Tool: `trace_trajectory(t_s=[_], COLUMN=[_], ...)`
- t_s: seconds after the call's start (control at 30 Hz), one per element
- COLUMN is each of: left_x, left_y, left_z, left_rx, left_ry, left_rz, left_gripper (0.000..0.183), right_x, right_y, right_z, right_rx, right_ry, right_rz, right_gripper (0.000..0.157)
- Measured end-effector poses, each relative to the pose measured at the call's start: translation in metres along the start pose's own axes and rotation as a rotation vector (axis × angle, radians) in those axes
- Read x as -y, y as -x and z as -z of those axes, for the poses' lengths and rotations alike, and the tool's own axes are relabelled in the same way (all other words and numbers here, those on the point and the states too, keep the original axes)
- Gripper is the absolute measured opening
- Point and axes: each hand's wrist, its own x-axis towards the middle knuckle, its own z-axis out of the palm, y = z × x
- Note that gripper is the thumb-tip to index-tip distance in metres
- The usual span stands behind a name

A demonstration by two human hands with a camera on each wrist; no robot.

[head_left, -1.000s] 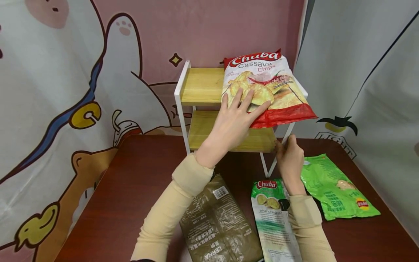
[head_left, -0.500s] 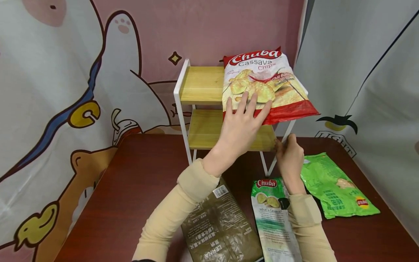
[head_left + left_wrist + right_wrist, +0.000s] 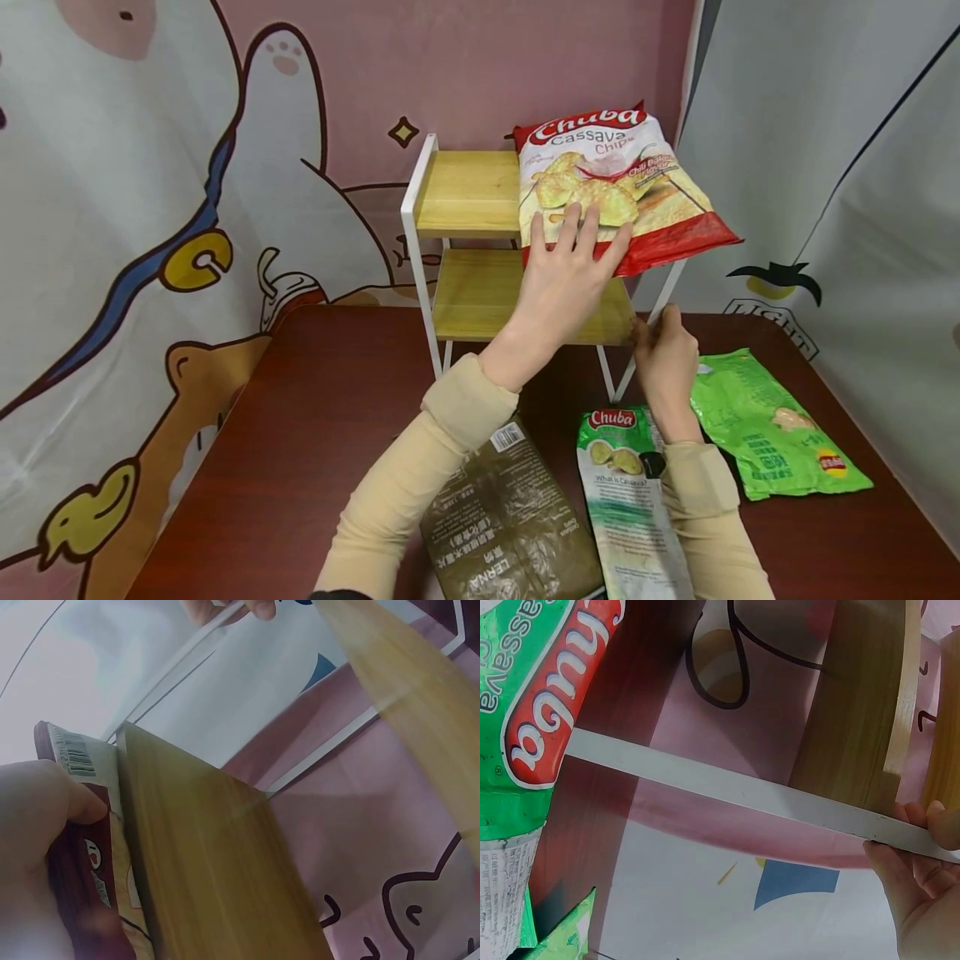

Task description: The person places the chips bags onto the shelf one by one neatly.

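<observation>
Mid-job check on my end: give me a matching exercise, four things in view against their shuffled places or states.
1. red-and-white Chuba bag
2. brown bag
3. light green bag
4. right hand

A. near the table's right edge
B. gripping the white frame
C. on the upper shelf, under the left hand
D. left of the green-and-white Chuba bag

Pairs: 1-C, 2-D, 3-A, 4-B

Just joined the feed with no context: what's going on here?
A person's left hand grips the near edge of a red-and-white Chuba bag, which lies on the right part of the top shelf and juts past its front. The right hand holds the rack's white side bar. A brown bag, a green-and-white bag and a green bag lie on the table.
</observation>
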Motion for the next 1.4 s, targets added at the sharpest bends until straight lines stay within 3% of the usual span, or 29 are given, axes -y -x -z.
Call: trace_trajectory(t_s=[0.17, 0.33, 0.5, 0.6, 0.67, 0.9, 1.07, 1.23, 1.4], left_x=[-0.001, 0.004, 0.012, 0.016, 0.018, 0.03, 0.045, 0.056, 0.058], left_y=[0.001, 0.013, 0.044, 0.07, 0.09, 0.178, 0.236, 0.266, 0.281], left_z=[-0.002, -0.004, -0.009, -0.011, -0.012, -0.025, -0.032, -0.031, -0.032], left_rx=[0.008, -0.081, -0.225, -0.248, -0.197, 0.255, 0.497, 0.615, 0.659], left_ry=[0.031, 0.118, 0.2, 0.246, 0.291, 0.503, 0.68, 0.81, 0.765], left_rz=[-0.019, -0.15, -0.321, -0.383, -0.404, -0.404, -0.411, -0.402, -0.431], left_gripper=[0.041, 0.041, 0.038, 0.036, 0.036, 0.034, 0.037, 0.06, 0.069], right_x=[0.0, -0.001, -0.003, -0.003, -0.004, -0.003, -0.004, -0.004, -0.004], right_y=[-0.001, -0.001, -0.002, -0.003, -0.004, -0.004, -0.004, -0.005, -0.004], right_z=[0.001, 0.002, 0.002, 0.002, 0.002, 0.001, 0.001, 0.0, 0.0], right_rx=[0.013, 0.024, 0.013, -0.003, -0.007, 0.011, 0.003, 0.004, 0.009], right_ry=[0.005, -0.007, 0.0, 0.001, -0.002, -0.019, -0.015, -0.017, -0.014], right_rz=[-0.013, -0.009, 0.009, 0.01, 0.008, 0.008, 0.006, 0.003, 0.006], right_gripper=[0.022, 0.022, 0.022, 0.023, 0.023, 0.022, 0.021, 0.021, 0.022])
